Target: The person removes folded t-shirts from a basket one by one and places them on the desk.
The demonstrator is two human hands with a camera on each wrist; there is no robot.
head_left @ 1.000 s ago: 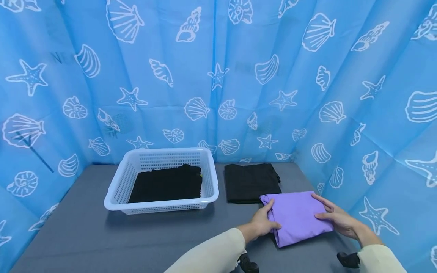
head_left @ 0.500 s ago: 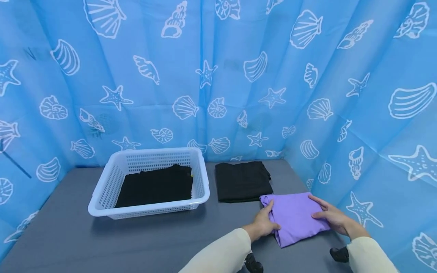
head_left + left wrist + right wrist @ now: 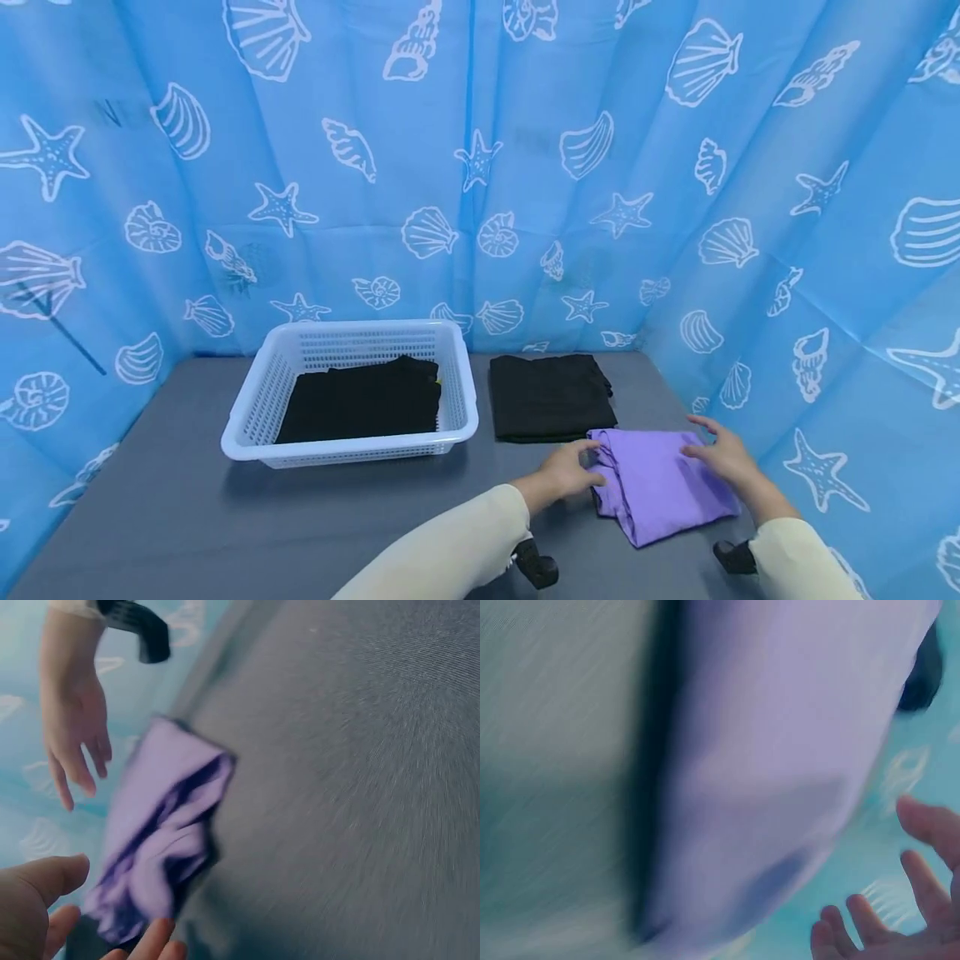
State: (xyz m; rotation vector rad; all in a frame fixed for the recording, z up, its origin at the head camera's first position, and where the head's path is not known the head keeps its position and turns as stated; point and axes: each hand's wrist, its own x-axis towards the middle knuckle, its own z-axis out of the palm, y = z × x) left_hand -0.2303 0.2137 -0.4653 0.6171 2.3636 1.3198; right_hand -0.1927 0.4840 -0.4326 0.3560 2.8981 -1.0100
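A folded purple garment (image 3: 667,487) lies on the grey table at the right in the head view. Its left side shows loose, bunched layers, seen closer in the left wrist view on the garment (image 3: 169,825). My left hand (image 3: 564,472) is by that left edge, fingers spread and gripping nothing. Over the far right corner hovers my right hand (image 3: 722,454), fingers loosely bent; in the right wrist view the right hand (image 3: 915,900) appears apart from the cloth. Behind the purple garment is a folded black garment (image 3: 551,400).
A white perforated basket (image 3: 352,450) stands to the left with black folded cloth (image 3: 363,404) inside. A blue curtain (image 3: 420,167) with shell prints hangs behind and along the right side of the grey table (image 3: 300,533).
Both hands have let go of the purple garment, which now lies slightly nearer and to the right. The left hand has drawn back left. The head view swung right, then back.
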